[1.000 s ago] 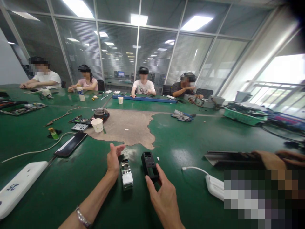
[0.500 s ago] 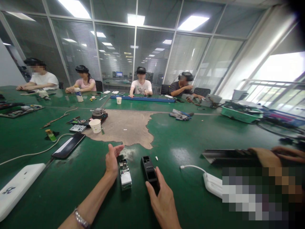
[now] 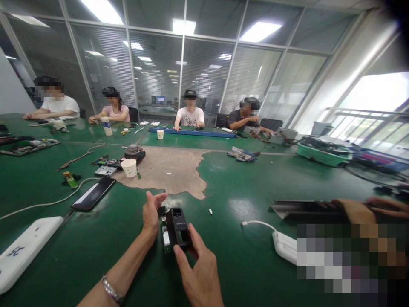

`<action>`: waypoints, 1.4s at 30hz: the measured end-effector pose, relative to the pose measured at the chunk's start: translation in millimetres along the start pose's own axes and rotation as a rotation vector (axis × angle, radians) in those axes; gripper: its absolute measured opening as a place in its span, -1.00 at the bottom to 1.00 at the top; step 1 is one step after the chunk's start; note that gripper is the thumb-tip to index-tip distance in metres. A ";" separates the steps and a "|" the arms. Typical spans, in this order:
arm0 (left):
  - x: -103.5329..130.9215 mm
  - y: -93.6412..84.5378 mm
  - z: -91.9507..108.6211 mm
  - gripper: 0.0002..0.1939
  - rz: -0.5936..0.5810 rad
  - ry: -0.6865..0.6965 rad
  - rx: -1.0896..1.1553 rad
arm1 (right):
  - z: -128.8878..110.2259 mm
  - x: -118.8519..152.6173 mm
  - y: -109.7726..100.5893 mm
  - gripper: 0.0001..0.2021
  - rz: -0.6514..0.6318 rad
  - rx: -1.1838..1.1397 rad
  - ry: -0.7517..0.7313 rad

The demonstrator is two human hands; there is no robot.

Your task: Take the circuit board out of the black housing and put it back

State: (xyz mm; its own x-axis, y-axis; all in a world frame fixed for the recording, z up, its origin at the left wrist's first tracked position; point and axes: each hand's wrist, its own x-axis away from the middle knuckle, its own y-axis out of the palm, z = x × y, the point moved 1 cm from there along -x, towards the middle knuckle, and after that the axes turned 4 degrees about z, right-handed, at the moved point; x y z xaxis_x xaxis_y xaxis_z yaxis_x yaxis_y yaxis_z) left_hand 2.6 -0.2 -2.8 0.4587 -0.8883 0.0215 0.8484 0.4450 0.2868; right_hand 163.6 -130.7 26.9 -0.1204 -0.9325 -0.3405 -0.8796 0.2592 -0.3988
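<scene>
My right hand [image 3: 200, 266] grips a black plastic housing [image 3: 179, 228] with rectangular cutouts, thumb on one side and fingers on the other. The housing partly covers a small circuit board assembly [image 3: 165, 236] with a white block on it, which lies on the green table [image 3: 255, 264]. Just left of the board, my left hand [image 3: 151, 215] rests on its edge with the fingers stretched out, holding nothing. A metal bracelet [image 3: 111, 290] circles my left wrist.
At left lie a phone [image 3: 94, 194] and a white power bank [image 3: 28, 251]. A paper cup [image 3: 129, 168] stands by loose electronic parts. At right, another person's hand [image 3: 354, 211] is on a dark metal channel [image 3: 300, 209], near a white charger [image 3: 284, 247]. Several people sit across.
My right hand has moved left with the black housing, which now overlaps the circuit board assembly. My left hand has stayed almost in place.
</scene>
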 end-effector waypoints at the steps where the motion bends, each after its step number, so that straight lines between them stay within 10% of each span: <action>1: 0.2 0.0 1.0 -0.18 -0.004 0.002 -0.001 | -1.0 0.8 2.7 -0.46 -0.001 0.024 -0.009; 31: -2.4 -3.1 1.4 -0.18 -0.011 -0.009 0.013 | -29.5 -16.5 31.5 -0.50 -0.083 0.332 -0.265; 42: -3.7 -3.9 -5.6 -0.21 -0.009 0.034 0.025 | 2.8 2.5 35.7 -0.39 -0.100 0.350 -0.295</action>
State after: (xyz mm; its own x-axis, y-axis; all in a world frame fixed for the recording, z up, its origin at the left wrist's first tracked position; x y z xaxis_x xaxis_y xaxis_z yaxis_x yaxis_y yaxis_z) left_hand -0.9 1.9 -9.4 0.4598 -0.8879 -0.0132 0.8458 0.4334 0.3111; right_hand 133.2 -123.0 9.5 0.1377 -0.8593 -0.4925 -0.6657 0.2878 -0.6884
